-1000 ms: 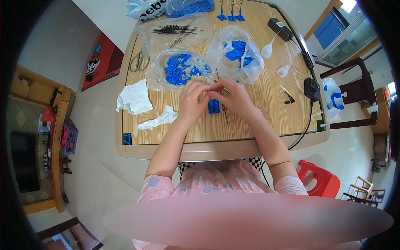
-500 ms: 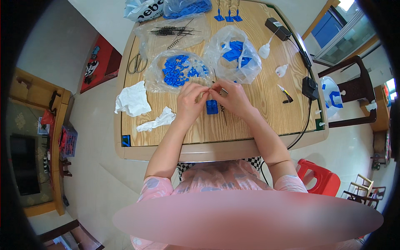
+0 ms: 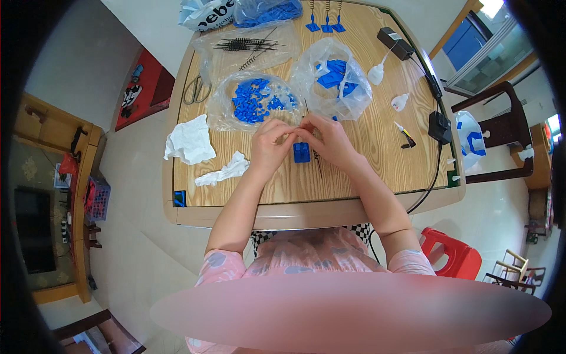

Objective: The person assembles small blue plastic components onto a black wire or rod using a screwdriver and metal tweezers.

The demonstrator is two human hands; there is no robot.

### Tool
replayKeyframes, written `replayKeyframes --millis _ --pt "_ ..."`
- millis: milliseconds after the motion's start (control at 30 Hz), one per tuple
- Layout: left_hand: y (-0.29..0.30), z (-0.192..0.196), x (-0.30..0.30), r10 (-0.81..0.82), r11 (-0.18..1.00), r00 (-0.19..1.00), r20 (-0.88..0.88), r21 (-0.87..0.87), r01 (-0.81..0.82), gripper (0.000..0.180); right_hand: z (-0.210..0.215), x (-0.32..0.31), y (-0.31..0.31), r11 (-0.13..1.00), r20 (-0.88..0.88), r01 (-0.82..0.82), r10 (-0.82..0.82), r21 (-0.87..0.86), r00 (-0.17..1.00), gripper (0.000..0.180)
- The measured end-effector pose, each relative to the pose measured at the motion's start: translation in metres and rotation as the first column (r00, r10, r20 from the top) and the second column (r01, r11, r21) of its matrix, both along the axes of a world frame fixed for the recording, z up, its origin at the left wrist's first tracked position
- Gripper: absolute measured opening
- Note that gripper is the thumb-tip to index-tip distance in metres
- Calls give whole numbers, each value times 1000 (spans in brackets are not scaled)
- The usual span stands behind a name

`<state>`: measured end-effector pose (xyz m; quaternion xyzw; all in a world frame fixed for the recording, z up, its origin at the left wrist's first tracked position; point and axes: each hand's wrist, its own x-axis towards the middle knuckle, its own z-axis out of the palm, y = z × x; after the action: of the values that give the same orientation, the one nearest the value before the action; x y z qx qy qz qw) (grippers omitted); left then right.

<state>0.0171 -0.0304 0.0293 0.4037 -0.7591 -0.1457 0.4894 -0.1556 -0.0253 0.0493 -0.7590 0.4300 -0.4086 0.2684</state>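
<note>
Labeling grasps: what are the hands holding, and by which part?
Left hand and right hand meet fingertip to fingertip above the blue part; whatever they pinch is too small to identify.

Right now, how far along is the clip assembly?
Done: three blue pieces with springs stand at the table's far edge. In hand: left hand and right hand pinch something small together above a blue piece on the table. Left: the open bag of blue parts looks well stocked, and loose springs remain in their bag.
</note>
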Motion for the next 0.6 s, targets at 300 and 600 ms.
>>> replayKeyframes --millis 300,600 --pt "-1 4 -1 71 995 992 -103 76 -63 10 14 6 11 974 523 31 -146 222 840 18" --pt "-3 -11 9 107 972 973 -204 228 -59 10 142 71 107 380 969 -900 200 -212 -143 18"
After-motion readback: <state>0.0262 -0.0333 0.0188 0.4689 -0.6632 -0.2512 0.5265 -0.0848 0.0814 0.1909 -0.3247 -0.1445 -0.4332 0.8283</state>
